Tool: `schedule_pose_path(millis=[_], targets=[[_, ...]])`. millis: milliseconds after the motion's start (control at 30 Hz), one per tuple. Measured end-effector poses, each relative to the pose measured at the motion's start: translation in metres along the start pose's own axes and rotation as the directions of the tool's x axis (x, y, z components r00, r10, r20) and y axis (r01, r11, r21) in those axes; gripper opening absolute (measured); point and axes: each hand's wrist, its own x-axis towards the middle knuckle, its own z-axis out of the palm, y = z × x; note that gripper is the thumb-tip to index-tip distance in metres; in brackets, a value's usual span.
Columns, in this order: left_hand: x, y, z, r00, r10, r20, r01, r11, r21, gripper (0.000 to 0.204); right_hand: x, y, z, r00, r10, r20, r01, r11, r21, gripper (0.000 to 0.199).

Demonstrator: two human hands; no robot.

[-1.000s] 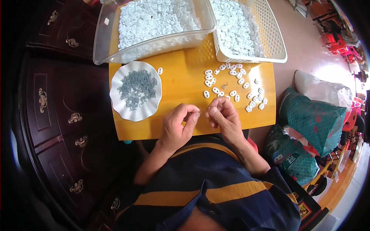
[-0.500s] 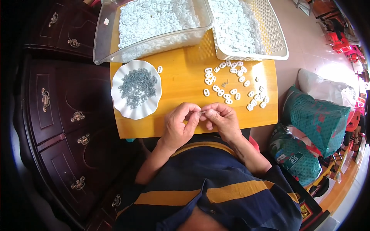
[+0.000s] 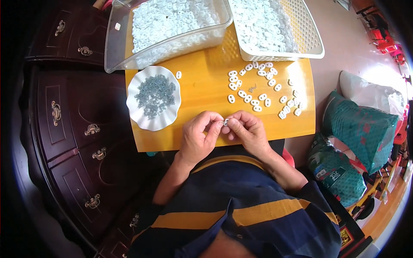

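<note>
Close to the table's front edge, my left hand [image 3: 198, 134] and my right hand [image 3: 247, 131] meet fingertip to fingertip. Between them is a small white oval piece with two holes [image 3: 226, 122], pinched by thumb and finger on each side. Whether a screw is also in my fingers is hidden. To the left of my hands stands a white plate with a wavy rim [image 3: 134, 111], holding a heap of small grey screws [image 3: 155, 92]. Beyond my right hand, several loose white two-holed pieces [image 3: 255, 102] lie scattered, with a few screws [image 3: 251, 88] among them.
A clear plastic bin [image 3: 112, 47] and a white perforated basket [image 3: 307, 41], both full of white pieces, stand at the table's far side. One white piece [image 3: 178, 75] lies by the plate. Dark wooden drawers [image 3: 73, 124] flank the left; green bags [image 3: 359, 129] are on the right.
The white piece between my fingertips has turned, so its holed face now shows instead of a thin edge. My hands keep almost the same place; the whole view has shifted slightly.
</note>
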Motion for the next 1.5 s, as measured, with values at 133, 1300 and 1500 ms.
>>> schedule_pose_path(millis=[133, 1300, 1500], targets=[[0.000, 0.001, -0.002, 1.000, -0.008, 0.003, 0.008, 1.000, 0.017, 0.005, 0.001, -0.007, -0.001, 0.999, -0.019, 0.028, 0.021, 0.996, -0.091, 0.013], [0.053, -0.016, 0.017, 0.950, 0.261, 0.173, -0.312, 0.831, 0.461, 0.024, -0.013, -0.020, -0.038, 0.964, -0.145, -0.222, 0.156, 0.987, 0.033, 0.014], [0.059, -0.018, 0.015, 0.952, 0.229, 0.201, -0.299, 0.831, 0.469, 0.010, -0.011, -0.023, -0.039, 0.965, -0.132, -0.225, 0.144, 0.989, 0.037, 0.013]])
